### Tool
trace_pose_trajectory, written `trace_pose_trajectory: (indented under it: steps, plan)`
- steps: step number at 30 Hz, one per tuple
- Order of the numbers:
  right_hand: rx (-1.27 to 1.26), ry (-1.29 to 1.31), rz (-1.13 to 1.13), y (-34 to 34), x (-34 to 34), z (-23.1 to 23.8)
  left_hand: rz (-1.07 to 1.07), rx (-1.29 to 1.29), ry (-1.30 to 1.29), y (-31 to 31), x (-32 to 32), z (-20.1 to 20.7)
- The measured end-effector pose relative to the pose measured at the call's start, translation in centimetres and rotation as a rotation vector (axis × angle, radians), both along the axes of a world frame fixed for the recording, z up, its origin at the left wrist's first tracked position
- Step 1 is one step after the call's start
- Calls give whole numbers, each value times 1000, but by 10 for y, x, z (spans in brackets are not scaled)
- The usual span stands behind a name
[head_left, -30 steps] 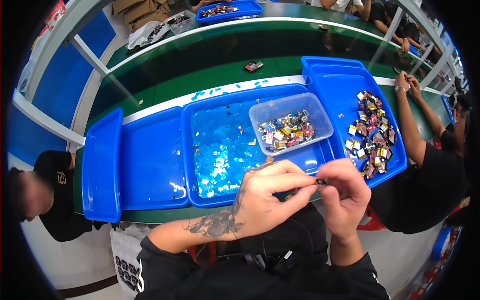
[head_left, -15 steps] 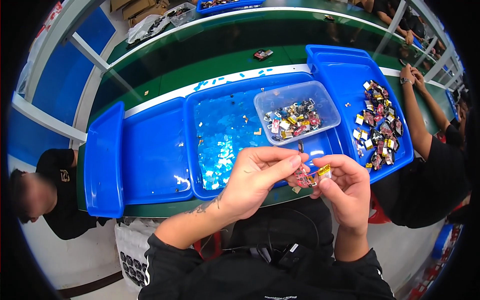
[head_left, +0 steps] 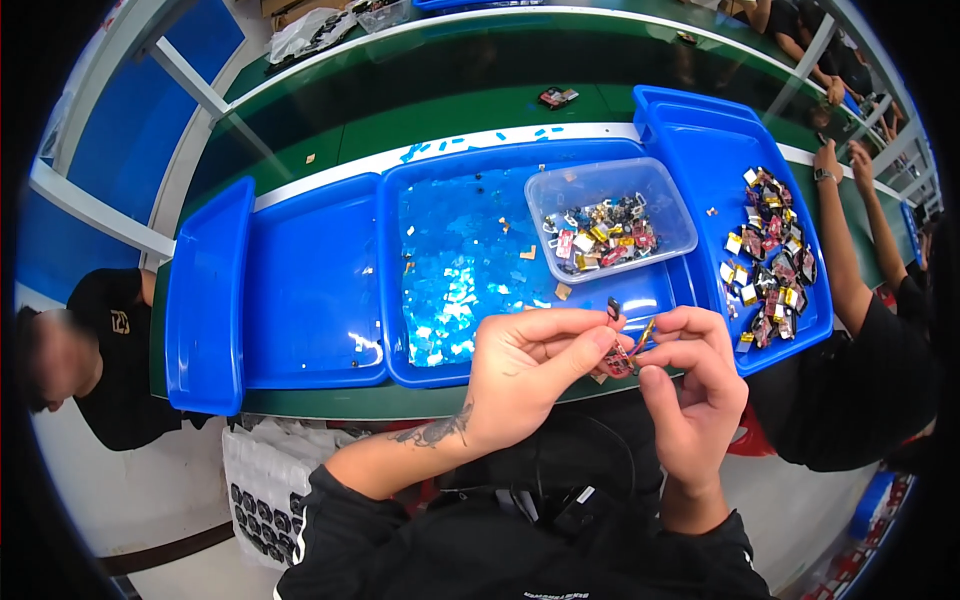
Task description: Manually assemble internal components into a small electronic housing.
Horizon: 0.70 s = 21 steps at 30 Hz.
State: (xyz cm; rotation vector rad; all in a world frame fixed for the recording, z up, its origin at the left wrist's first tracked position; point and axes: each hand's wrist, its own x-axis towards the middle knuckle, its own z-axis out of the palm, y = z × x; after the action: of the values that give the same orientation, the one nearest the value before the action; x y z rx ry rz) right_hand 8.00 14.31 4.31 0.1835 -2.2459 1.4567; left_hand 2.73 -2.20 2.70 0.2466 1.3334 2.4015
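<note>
My left hand (head_left: pixel 525 375) pinches a small red circuit board (head_left: pixel 621 360) between thumb and fingers; a small black part (head_left: pixel 613 306) sticks up beside the fingertips. My right hand (head_left: pixel 700 385) is closed close to the board. A small yellow-edged battery (head_left: pixel 647 333) shows at its fingertips, turned edge-on, with the fingers partly covering it. Both hands are over the near edge of a blue tray (head_left: pixel 377 300) strewn with shiny blue film pieces. Beyond them, a clear plastic box (head_left: pixel 580 185) in that tray holds several boards and batteries.
On the right, a blue tray (head_left: pixel 690 150) holds a heap of boards with batteries (head_left: pixel 775 255). Two more blue trays stand left: one with a few specks (head_left: pixel 310 290), another tilted (head_left: pixel 207 300). A loose device (head_left: pixel 558 97) lies on the green table. People sit at both sides.
The right fingers have moved in against the board, and the battery has turned from face-on to edge-on. The view has shifted slightly. The left hand still pinches the board.
</note>
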Motion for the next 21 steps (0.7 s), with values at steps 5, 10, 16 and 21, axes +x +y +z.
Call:
trace_pose_trajectory:
  steps: [5,10,16,21]
  plan:
    - [-91,-44,18,-5,4,-3,91,34,57,6,12,-12]
    - [-32,11,77,1,7,-5,42,154,-32,9,22,-16]
    - [-683,-239,223,5,8,-10,55,286,-139,13,24,-19]
    - [-668,-244,178,3,8,-7,37,244,-88,13,24,-24]
